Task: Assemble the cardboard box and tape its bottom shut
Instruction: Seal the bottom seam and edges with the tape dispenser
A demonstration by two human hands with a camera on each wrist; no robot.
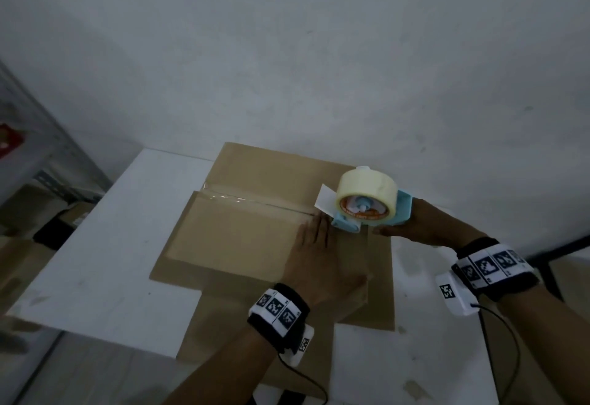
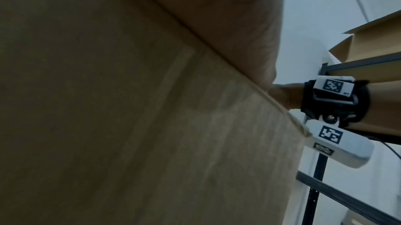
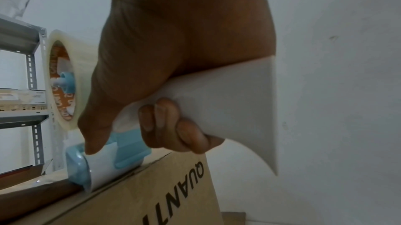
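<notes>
A brown cardboard box [image 1: 242, 238] stands bottom-up on the white table [image 1: 105, 245], its flaps folded closed. Clear tape [image 1: 230, 195] runs along the left part of the centre seam. My left hand [image 1: 319, 254] lies flat with straight fingers on the near flap beside the seam; the left wrist view shows only cardboard [image 2: 130, 108] and my palm. My right hand [image 1: 424, 226] grips the white handle [image 3: 228, 101] of a light-blue tape dispenser [image 1: 367, 210] carrying a clear tape roll [image 3: 63, 81]. The dispenser's roller [image 3: 91, 172] rests on the seam near the box's right edge.
A grey metal shelf [image 1: 48, 155] stands at the left with boxes on and under it. Another shelf frame [image 2: 347, 185] with folded cardboard [image 2: 373, 45] sits to the right. The white wall [image 1: 287, 53] rises right behind the table.
</notes>
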